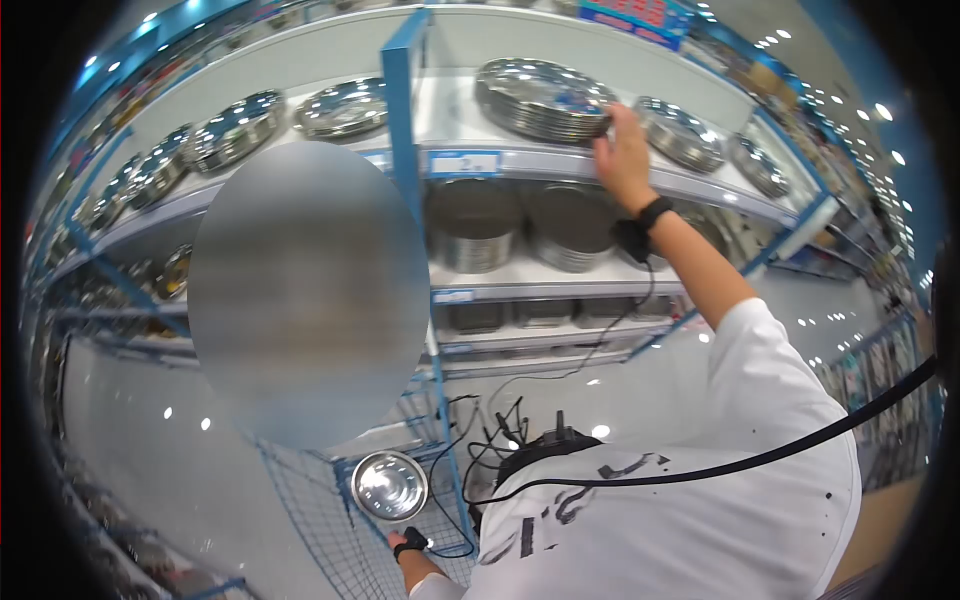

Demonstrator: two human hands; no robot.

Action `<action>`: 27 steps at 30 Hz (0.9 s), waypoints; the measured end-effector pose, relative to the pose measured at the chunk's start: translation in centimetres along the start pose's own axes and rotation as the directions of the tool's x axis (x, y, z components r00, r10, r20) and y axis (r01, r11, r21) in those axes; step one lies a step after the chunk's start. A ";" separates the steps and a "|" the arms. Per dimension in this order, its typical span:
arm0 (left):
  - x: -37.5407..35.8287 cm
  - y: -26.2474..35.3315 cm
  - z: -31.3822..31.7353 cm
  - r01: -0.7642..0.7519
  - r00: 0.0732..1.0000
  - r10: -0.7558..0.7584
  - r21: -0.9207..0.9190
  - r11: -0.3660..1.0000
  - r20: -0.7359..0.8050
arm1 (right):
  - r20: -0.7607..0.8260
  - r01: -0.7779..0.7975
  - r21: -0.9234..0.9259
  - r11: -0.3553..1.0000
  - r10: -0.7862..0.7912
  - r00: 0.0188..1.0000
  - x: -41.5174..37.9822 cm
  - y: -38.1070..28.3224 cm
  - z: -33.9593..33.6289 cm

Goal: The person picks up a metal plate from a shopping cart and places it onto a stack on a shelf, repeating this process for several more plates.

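My right hand (624, 160) reaches up to the top shelf, its fingers and thumb closed about the right-hand rim of a stack of shiny steel plates (545, 95). It wears a black wrist strap. Low in the view, my left hand (397, 540) is beside a round shiny steel plate (390, 487) lying in a blue wire shopping cart (300, 500). The left fingers are mostly hidden and I cannot tell what they grip. More steel plates (680, 132) sit to the right of my right hand.
Deep round steel pans (475, 225) are stacked on the shelf below, with rectangular trays (545, 312) lower down. A blue shelf post (402, 110) divides the racks. A blurred oval (308, 300) hides part of the left side. Black cables (505, 430) hang near my waist.
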State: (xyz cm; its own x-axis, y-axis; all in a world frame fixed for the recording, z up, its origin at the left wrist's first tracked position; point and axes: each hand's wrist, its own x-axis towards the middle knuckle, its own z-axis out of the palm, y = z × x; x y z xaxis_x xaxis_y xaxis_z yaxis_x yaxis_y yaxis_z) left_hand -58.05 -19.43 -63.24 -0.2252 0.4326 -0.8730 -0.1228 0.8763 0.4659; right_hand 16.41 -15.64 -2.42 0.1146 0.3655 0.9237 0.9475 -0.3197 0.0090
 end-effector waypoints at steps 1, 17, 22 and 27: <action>-0.9 0.4 0.7 0.241 0.970 -0.243 -0.176 0.955 0.010 | 0.016 -0.010 0.000 1.000 0.010 1.000 0.0 -0.2 -0.1; 6.0 0.3 3.9 -0.449 0.893 0.417 0.406 0.796 0.171 | 0.037 -0.048 -0.056 0.997 0.050 0.998 -0.1 -1.1 0.2; 5.5 1.4 3.7 -0.188 0.981 0.187 0.541 0.820 0.057 | 0.030 -0.031 -0.066 0.997 0.033 0.999 -0.2 -1.4 0.3; 4.8 0.4 4.1 -0.178 0.964 0.255 0.896 0.406 0.075 | 0.025 -0.049 -0.057 0.997 0.051 0.998 -0.1 -1.8 0.4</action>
State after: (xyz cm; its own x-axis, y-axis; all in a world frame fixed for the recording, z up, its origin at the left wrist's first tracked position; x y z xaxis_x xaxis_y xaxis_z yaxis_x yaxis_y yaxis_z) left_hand -55.21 -16.14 -67.87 -0.1757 0.6566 -0.7335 0.8564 0.4694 0.2150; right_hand 14.82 -14.81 -2.71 0.1698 0.3702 0.9133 0.9220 -0.3868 -0.0146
